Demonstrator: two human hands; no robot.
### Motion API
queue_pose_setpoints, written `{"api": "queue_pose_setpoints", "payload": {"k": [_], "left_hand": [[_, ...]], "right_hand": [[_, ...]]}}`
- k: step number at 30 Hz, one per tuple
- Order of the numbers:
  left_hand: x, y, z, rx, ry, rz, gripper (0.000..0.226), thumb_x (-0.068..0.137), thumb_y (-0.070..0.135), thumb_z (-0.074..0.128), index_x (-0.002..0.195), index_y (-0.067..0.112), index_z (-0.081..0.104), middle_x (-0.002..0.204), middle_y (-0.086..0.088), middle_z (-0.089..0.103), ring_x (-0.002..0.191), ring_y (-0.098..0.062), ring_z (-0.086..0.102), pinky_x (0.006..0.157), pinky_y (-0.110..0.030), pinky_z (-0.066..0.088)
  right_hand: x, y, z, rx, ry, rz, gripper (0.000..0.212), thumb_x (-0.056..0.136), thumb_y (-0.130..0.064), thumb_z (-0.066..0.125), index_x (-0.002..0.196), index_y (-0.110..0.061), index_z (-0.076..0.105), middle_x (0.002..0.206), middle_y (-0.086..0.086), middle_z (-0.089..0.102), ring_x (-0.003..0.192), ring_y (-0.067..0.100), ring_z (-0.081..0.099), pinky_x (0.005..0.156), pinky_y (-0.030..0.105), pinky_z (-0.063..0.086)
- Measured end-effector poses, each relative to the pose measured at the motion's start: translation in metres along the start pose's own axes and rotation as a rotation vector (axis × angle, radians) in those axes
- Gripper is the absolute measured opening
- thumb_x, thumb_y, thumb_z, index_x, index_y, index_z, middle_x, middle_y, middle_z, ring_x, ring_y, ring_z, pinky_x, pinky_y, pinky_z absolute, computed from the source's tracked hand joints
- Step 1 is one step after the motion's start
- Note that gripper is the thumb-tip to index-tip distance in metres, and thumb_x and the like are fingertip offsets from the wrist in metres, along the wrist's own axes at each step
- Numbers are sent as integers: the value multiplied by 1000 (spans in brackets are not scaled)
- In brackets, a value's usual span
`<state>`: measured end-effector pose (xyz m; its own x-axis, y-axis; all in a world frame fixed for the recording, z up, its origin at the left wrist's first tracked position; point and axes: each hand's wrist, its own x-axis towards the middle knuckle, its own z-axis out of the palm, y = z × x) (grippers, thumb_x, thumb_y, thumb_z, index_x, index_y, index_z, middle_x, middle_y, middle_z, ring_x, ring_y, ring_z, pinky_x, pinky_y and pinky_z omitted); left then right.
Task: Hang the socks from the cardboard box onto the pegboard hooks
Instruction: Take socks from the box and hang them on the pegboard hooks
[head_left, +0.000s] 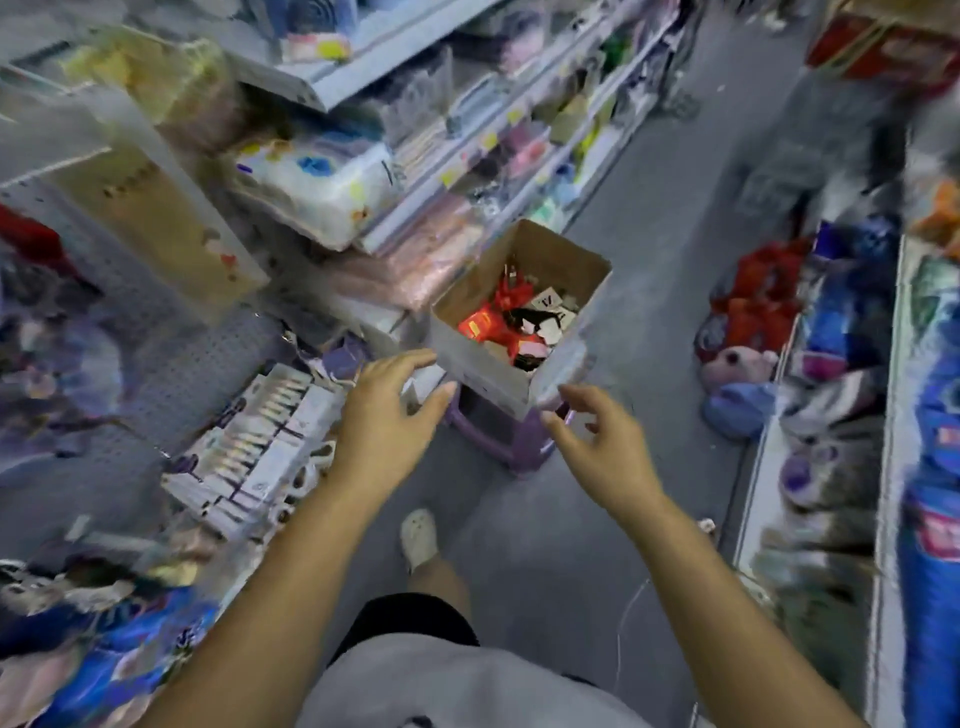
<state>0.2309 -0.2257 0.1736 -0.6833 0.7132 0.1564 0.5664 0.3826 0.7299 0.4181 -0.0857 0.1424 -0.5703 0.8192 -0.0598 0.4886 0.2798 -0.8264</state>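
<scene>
An open cardboard box (483, 366) stands on a purple plastic stool (511, 436) in the shop aisle. Inside lie red and black packaged socks (511, 325) with white cards. My left hand (387, 415) is open with fingers spread, just in front of the box's near left corner. My right hand (605, 447) is open too, its fingertips close to the box's near right corner. Neither hand holds anything. A grey pegboard (171, 364) with hanging goods covers the shelf unit at the left. The picture is blurred.
Shelves packed with goods run along the left side, and a low shelf with slippers and plush items (748, 358) lines the right. White packaged items (260, 447) hang low on the left. My foot in a white shoe (420, 538) stands on the grey floor before the stool.
</scene>
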Motion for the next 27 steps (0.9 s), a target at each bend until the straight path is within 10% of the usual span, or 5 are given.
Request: {"api": "queue_pose_setpoints", "payload": {"k": [20,27], "left_hand": [[284,-124,108,124,-509,-369,51,98,36,63,142,12,53,139,-11,61,128,-29,56,103,-37,45],[319,-168,174,47,-420,-630,42,102,36,58,134,10,58,128,-9,66,119,-26,61,99,-36,47]], "right_hand": [[283,48,91,119,-82,451,35,93,-31,70,121,-10,68,114,3,72,106,15,66,96,34,53],[357,105,146,226,-189,647,28,98,-23,64,116,-2,67,90,-10,68,83,-1,64,83,21,48]]}}
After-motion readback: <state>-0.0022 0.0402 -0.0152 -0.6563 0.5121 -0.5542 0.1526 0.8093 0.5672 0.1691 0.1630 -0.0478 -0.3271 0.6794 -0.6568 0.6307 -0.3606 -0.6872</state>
